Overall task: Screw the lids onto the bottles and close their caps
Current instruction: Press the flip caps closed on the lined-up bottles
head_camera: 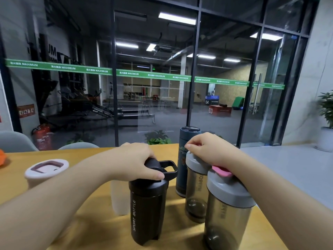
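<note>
The black screw lid (155, 170) of the black plastic sport bottle (146, 210), near the wooden table's (90, 222) front edge, is gripped from above by the left hand (138, 159), apparently for twisting. The grey lid (195, 164) of the further smoky translucent shaker (195, 193) is clasped by the curled right hand (205, 150), likely to press its cap shut.

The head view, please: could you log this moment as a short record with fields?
surface: wooden table
left hand: grips the lid of the black sport bottle
right hand: fingers curled on the lid of the far grey-lidded shaker
near grey-lidded shaker: pink cap, under the right wrist
behind: blue flask
left side: pink-lidded cup
</note>
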`<state>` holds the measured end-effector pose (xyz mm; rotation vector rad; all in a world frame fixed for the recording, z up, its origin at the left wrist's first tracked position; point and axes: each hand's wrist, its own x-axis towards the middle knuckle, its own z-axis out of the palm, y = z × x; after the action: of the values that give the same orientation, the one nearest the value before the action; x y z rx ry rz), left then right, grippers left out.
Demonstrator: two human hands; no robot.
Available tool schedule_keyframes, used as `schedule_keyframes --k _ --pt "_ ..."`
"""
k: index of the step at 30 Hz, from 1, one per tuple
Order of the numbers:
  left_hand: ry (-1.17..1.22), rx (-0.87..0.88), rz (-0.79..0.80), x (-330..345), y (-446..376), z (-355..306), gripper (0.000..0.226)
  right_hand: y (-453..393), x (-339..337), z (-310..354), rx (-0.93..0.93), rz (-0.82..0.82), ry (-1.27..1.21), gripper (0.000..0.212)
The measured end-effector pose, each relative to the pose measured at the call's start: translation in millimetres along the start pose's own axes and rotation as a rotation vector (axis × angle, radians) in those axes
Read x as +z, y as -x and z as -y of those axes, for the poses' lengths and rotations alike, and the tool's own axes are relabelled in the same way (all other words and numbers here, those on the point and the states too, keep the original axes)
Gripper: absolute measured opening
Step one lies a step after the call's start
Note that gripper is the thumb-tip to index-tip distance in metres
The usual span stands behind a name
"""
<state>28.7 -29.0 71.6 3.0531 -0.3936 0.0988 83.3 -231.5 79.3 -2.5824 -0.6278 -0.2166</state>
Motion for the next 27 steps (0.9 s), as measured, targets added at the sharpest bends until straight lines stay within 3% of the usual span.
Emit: schedule_keyframes --k 12,27 --pt "0.091 -0.022 -0.140 7.0 -43.1 9.0 0.047 0.3 0.4 1.0 0.003 -0.006 0.000 0.024" --pt "0.126 -0.087 -0.199 25.8 -76.9 21.7 0.053 -0.3 0.1 -0.7 0.001 -0.010 -0.039 0.023"
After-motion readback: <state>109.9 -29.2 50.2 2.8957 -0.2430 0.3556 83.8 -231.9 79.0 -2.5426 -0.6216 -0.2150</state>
